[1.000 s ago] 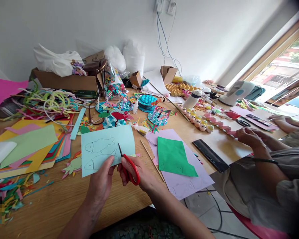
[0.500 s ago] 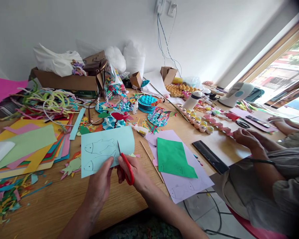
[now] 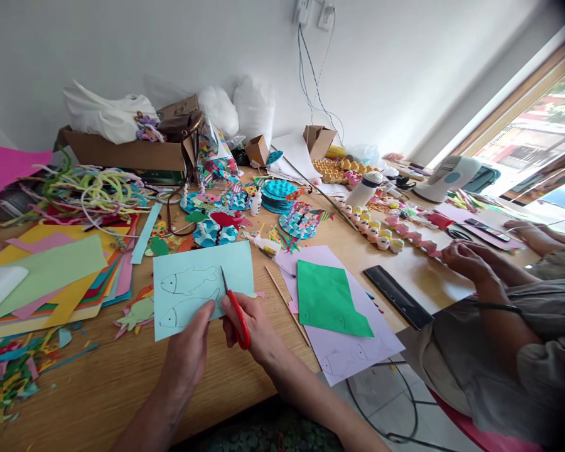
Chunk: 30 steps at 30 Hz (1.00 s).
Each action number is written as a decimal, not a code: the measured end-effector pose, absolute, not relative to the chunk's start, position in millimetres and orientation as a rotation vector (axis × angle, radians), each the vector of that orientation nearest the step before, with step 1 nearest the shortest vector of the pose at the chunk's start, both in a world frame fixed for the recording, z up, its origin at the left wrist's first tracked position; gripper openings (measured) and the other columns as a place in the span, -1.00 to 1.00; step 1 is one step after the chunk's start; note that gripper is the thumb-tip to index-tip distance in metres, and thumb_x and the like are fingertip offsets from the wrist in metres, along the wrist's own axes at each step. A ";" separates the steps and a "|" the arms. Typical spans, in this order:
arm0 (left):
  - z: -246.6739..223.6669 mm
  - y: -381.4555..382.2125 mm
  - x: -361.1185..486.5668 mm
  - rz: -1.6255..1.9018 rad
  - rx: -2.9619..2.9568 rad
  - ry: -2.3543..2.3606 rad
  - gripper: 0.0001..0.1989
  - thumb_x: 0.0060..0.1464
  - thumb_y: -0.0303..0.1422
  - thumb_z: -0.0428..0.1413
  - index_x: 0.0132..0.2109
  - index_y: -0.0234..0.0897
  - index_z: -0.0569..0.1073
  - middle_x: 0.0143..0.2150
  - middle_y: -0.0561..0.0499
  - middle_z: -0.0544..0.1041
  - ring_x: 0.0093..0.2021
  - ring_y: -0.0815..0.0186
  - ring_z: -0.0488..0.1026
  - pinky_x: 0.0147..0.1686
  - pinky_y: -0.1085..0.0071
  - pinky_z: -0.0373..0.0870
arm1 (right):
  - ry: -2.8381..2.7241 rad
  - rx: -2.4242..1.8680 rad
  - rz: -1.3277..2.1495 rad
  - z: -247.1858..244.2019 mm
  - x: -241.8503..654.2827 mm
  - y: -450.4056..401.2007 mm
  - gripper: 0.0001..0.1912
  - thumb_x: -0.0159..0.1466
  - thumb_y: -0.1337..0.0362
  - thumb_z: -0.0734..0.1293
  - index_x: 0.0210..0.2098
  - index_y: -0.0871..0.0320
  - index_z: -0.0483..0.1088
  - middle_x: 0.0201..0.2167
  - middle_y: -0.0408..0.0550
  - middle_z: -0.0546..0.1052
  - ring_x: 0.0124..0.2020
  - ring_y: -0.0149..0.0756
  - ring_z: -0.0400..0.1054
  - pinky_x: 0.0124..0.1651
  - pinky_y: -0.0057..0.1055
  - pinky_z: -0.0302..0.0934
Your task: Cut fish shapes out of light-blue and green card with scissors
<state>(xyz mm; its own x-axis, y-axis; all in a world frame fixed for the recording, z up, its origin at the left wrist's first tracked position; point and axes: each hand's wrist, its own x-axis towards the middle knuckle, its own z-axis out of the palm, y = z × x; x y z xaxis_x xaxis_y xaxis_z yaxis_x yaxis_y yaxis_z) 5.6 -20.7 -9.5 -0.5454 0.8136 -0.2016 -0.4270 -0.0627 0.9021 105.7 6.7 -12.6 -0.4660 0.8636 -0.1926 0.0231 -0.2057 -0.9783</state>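
Note:
Pinched in my left hand (image 3: 192,339) is a light blue sheet of paper (image 3: 238,260), held up above the table with two fish outlines drawn on it. My right hand (image 3: 252,323) grips red-handled scissors (image 3: 238,317), whose dark blades point up across the sheet near the fish tails. Fingers of my right hand also come close to the paper's lower edge; whether they touch it I cannot tell. To the right lies a green sheet (image 3: 327,295) with faint fish drawings, on top of a lilac sheet (image 3: 358,358) that also carries fish outlines.
Coloured paper sheets (image 3: 51,270) and paper scraps (image 3: 32,376) lie at the left. Behind are pipe cleaners (image 3: 98,188), blue paper-fish crafts (image 3: 216,229) and a glue bottle (image 3: 266,245). A thin stick (image 3: 287,306) and a black ruler-like bar (image 3: 398,296) lie rightward. A co-worker's hands (image 3: 466,260) are at right.
The blue sheet has flattened a little at its right side and tilted slightly. My right hand and the scissors have shifted slightly left. The co-worker's hands moved a little.

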 end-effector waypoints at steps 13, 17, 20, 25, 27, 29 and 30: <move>-21.3 -26.5 3.6 1.736 0.534 1.340 -0.58 -0.25 -0.26 0.30 -0.14 -0.17 0.52 -0.12 -0.01 0.61 0.01 0.05 0.47 0.01 0.18 0.44 | -1.471 -1.110 1.710 -7.7 106.0 4.3 -0.42 0.19 -0.27 0.18 -0.57 0.14 0.17 -0.75 -0.25 0.26 -0.71 -0.50 0.16 -0.65 -0.55 -0.03; -20.4 -26.8 3.7 1.714 0.546 1.340 -0.54 -0.29 -0.24 0.30 -0.13 -0.16 0.52 -0.11 -0.02 0.61 0.02 0.03 0.47 0.03 0.14 0.43 | -1.481 -1.111 1.693 -8.4 106.1 4.4 -0.43 0.20 -0.24 0.18 -0.57 0.15 0.18 -0.75 -0.25 0.26 -0.72 -0.51 0.15 -0.65 -0.55 -0.03; -19.9 -27.2 3.3 1.698 0.569 1.345 -0.55 -0.27 -0.22 0.30 -0.12 -0.16 0.52 -0.13 -0.02 0.62 0.00 0.03 0.48 0.03 0.14 0.43 | -1.469 -1.122 1.698 -6.9 106.0 4.1 -0.44 0.21 -0.22 0.18 -0.57 0.15 0.18 -0.75 -0.25 0.26 -0.71 -0.51 0.15 -0.65 -0.55 -0.03; -18.8 -28.6 3.4 1.704 0.503 1.311 -0.53 -0.31 -0.28 0.33 -0.13 -0.14 0.52 -0.11 0.02 0.61 0.05 0.04 0.44 0.11 0.17 0.34 | -1.440 -1.133 1.706 -13.0 104.2 3.7 -0.44 0.20 -0.22 0.20 -0.59 0.14 0.16 -0.78 -0.27 0.24 -0.73 -0.52 0.13 -0.67 -0.56 -0.05; -18.8 -29.5 3.6 1.701 0.477 1.311 -0.52 -0.32 -0.30 0.34 -0.13 -0.14 0.52 -0.10 0.02 0.61 0.08 0.04 0.42 0.14 0.16 0.30 | -1.421 -1.113 1.708 -18.6 103.3 3.5 -0.44 0.18 -0.24 0.21 -0.59 0.13 0.15 -0.78 -0.28 0.23 -0.75 -0.52 0.11 -0.68 -0.57 -0.04; -19.3 -30.4 3.6 1.693 0.468 1.323 -0.52 -0.32 -0.30 0.34 -0.13 -0.14 0.52 -0.10 0.02 0.61 0.09 0.03 0.41 0.15 0.15 0.29 | -1.411 -1.102 1.701 -23.3 102.7 3.3 -0.43 0.16 -0.24 0.22 -0.60 0.13 0.14 -0.79 -0.29 0.22 -0.76 -0.53 0.09 -0.70 -0.57 -0.04; -19.5 -30.9 3.6 1.692 0.468 1.329 -0.52 -0.33 -0.31 0.34 -0.13 -0.14 0.52 -0.10 0.02 0.61 0.09 0.03 0.41 0.15 0.14 0.29 | -1.408 -1.103 1.697 -24.6 102.7 3.2 -0.44 0.16 -0.24 0.23 -0.60 0.13 0.14 -0.80 -0.29 0.22 -0.77 -0.53 0.08 -0.70 -0.57 -0.04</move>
